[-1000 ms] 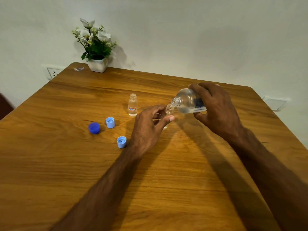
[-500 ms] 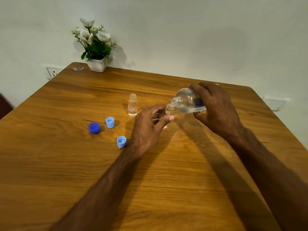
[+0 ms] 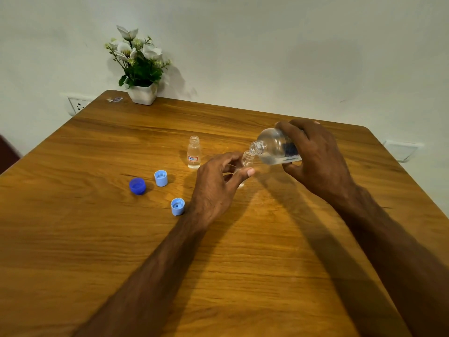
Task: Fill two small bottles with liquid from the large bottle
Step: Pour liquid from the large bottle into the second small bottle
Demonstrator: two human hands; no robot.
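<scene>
My right hand grips the large clear bottle, tipped on its side with its open mouth touching the neck of a small clear bottle. My left hand holds that small bottle upright on the wooden table; my fingers hide most of its body. A second small bottle with a red-edged label stands uncapped to the left and holds clear liquid.
Three loose caps lie left of my left hand: a dark blue cap, a light blue cap and another light blue cap. A white pot of flowers stands at the table's far left corner beside a wall socket.
</scene>
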